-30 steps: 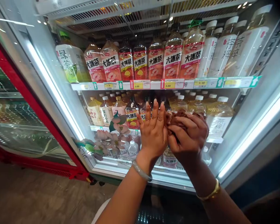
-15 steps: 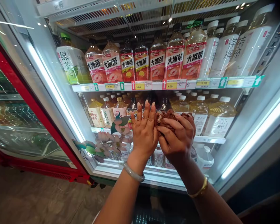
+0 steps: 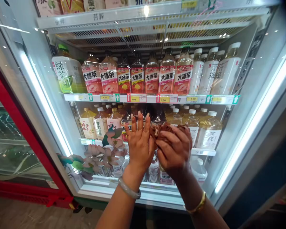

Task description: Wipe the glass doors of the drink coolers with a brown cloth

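Observation:
My left hand is raised flat with its fingers stretched up, against or just before the glass door of a drinks fridge. Beside it and touching it, my right hand is closed around a crumpled brown cloth, held at the glass level with the middle shelf. Behind the glass stand tea bottles with red and pink labels on the upper shelf, and yellow-capped and white-capped bottles on the shelf behind my hands.
A flower sticker marks the glass at lower left. Price tags line the shelf edge. A red-framed fridge stands to the left. Bright light strips run down both door sides. Tiled floor lies below.
Both hands with the cloth have shifted left and slightly down across the glass. The view has tilted up and pulled back, showing more of the top shelf.

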The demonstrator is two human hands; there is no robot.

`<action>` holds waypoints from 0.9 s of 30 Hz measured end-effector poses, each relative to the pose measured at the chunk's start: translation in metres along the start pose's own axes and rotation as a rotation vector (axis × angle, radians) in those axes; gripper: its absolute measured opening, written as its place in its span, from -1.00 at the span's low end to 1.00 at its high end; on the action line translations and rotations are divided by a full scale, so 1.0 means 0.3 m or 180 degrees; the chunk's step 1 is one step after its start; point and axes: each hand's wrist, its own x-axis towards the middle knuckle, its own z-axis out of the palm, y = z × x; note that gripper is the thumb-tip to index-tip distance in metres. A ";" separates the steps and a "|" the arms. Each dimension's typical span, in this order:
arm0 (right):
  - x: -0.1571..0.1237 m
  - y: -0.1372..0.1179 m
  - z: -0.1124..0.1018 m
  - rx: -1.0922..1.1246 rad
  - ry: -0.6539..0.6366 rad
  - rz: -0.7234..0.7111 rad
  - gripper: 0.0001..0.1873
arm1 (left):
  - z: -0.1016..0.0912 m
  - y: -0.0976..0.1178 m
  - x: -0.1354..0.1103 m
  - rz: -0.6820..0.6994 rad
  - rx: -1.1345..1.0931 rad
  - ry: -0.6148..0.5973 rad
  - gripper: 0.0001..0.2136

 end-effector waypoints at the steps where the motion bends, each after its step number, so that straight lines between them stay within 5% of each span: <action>1: -0.002 0.000 0.000 0.0037 -0.0060 -0.0042 -0.76 | 0.000 -0.005 -0.001 0.0033 -0.0004 0.0001 -0.29; 9: 0.044 0.105 -0.043 -0.0267 0.0705 0.0748 -0.75 | 0.001 -0.012 -0.002 0.0106 0.0063 0.0073 -0.32; 16: 0.023 -0.017 0.000 0.0043 -0.0069 0.0129 -0.80 | 0.018 -0.014 -0.005 0.0132 0.0019 0.0146 -0.35; 23: 0.060 0.106 -0.051 -0.0242 0.0672 0.0628 -0.80 | 0.025 0.001 -0.009 0.0132 -0.0029 0.0180 -0.35; 27: 0.053 0.050 -0.027 -0.0206 0.0524 0.0598 -0.82 | 0.034 0.014 -0.012 0.0090 -0.0048 0.0188 -0.35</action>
